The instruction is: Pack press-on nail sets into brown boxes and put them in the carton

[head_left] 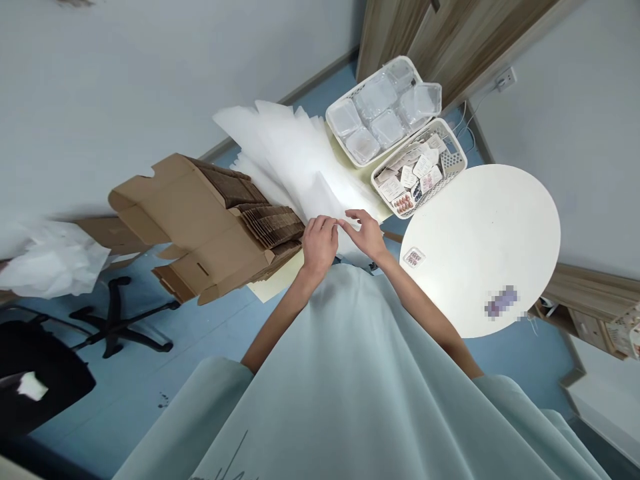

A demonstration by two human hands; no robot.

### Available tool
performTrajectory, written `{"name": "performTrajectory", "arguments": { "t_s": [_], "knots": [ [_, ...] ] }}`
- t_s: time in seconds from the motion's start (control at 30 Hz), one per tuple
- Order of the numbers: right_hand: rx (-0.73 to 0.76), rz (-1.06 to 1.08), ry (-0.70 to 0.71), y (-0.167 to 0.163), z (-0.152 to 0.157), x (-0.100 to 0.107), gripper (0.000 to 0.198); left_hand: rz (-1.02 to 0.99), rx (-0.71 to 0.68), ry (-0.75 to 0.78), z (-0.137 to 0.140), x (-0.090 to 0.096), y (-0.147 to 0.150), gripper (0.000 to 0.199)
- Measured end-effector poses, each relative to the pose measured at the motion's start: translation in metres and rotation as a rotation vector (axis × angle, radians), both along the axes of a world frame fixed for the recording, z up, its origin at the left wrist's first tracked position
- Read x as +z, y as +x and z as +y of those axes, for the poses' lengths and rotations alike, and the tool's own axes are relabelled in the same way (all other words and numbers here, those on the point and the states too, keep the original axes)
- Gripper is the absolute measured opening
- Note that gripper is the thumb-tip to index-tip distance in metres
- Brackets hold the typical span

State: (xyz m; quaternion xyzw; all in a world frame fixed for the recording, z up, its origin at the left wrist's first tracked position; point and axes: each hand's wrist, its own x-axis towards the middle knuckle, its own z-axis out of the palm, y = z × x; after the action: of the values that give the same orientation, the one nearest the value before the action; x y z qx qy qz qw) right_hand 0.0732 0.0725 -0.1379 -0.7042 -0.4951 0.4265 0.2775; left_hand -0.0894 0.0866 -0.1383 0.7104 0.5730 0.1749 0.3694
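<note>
My left hand [320, 248] is over the near end of a pile of thin white sheets [285, 143], just right of a stack of folded brown cardboard boxes [200, 230]. Its fingers are bent and pressed together; whatever they pinch, if anything, is too small to make out. Close beside it, my right hand [367, 237] has its thumb and fingers apart, the thumb tip reaching toward the left fingertips. A loose white sheet [320, 197] lies just beyond both hands, and whether either hand touches it cannot be told.
Behind the hands stand a white basket [345, 155] of clear plastic boxes [375, 97] and another basket [463, 163] with printed cards [423, 167]. A round white table [480, 233] at right bears a small card [414, 257] and a blurred item [501, 302]. A black chair [45, 380] is left.
</note>
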Motion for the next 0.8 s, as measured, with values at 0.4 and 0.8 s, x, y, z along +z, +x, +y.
{"name": "performTrajectory", "arguments": {
  "t_s": [0.4, 0.8],
  "knots": [
    [-0.616, 0.247, 0.176, 0.080, -0.103, 0.068, 0.046, -0.355, 0.010, -0.162, -0.036, 0.046, 0.087, 0.056],
    [-1.035, 0.452, 0.287, 0.164, -0.251, 0.057, 0.050, -0.358, -0.303, -0.424, -0.109, 0.040, 0.243, 0.030]
  ]
}}
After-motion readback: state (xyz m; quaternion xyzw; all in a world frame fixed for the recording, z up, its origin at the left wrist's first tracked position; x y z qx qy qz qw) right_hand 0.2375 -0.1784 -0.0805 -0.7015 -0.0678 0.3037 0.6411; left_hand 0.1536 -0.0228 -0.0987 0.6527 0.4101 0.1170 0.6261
